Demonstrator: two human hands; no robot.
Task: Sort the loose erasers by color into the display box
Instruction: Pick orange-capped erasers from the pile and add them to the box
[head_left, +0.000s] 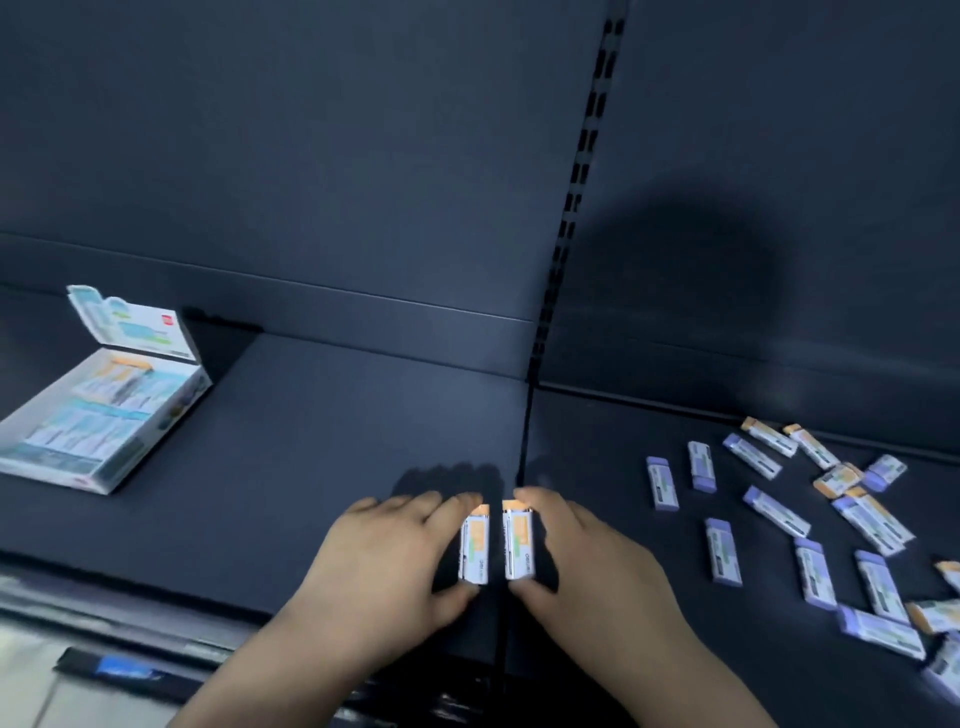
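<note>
Two orange-tipped erasers in white sleeves lie side by side on the dark shelf near its front edge. My left hand (384, 561) pinches the left orange eraser (475, 548) between fingertips and thumb. My right hand (587, 561) pinches the right orange eraser (518, 545) the same way. The open display box (98, 415) stands at the far left, its lid flap raised, with erasers lying in rows inside. Several loose purple erasers (722, 551) and orange erasers (813, 447) lie scattered at the right.
The shelf's dark back panel (311, 156) rises behind, with a slotted upright (576, 182) and a seam dividing two shelf boards. The shelf's front edge (156, 623) runs along the lower left, with a blue label strip below it.
</note>
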